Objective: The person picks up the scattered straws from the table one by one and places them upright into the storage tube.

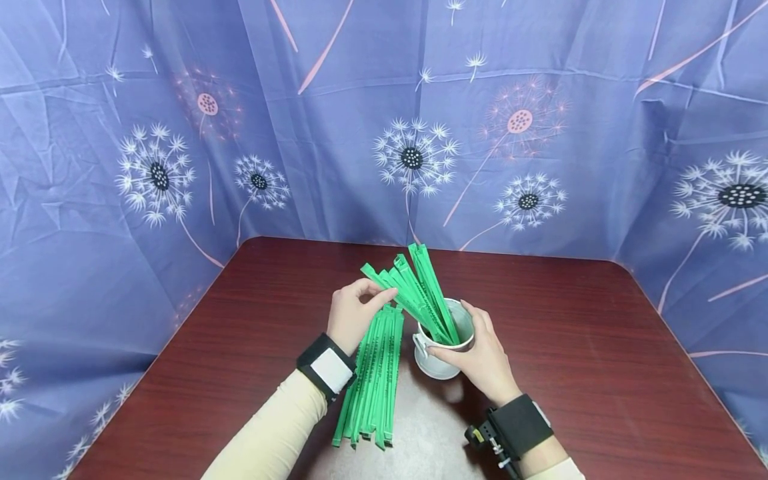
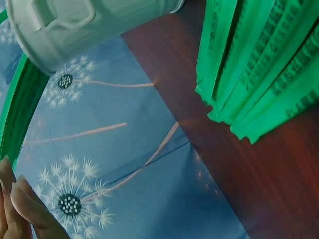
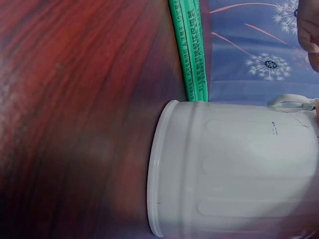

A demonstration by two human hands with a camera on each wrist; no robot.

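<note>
My left hand (image 1: 351, 315) pinches a straw in a green printed wrapper (image 1: 409, 303) between thumb and fingers. That straw slants down into a small white metal bucket (image 1: 437, 367), where several more green-wrapped straws (image 1: 427, 270) lean to the left and back. Around the bucket's right side, my right hand (image 1: 485, 353) grips the rim, its thumb at the front. The left wrist view has the fingertips (image 2: 31, 206) against the green wrapper (image 2: 20, 107), with the bucket (image 2: 104, 20) above. In the right wrist view the bucket wall (image 3: 249, 169) fills much of the picture.
A bundle of green-wrapped straws (image 1: 371, 380) lies on the dark red wood-grain table (image 1: 600, 347), left of the bucket and beside my left wrist. Behind and at the sides hangs a blue cloth (image 1: 336, 153) with dandelion prints. Both wrists wear black bands.
</note>
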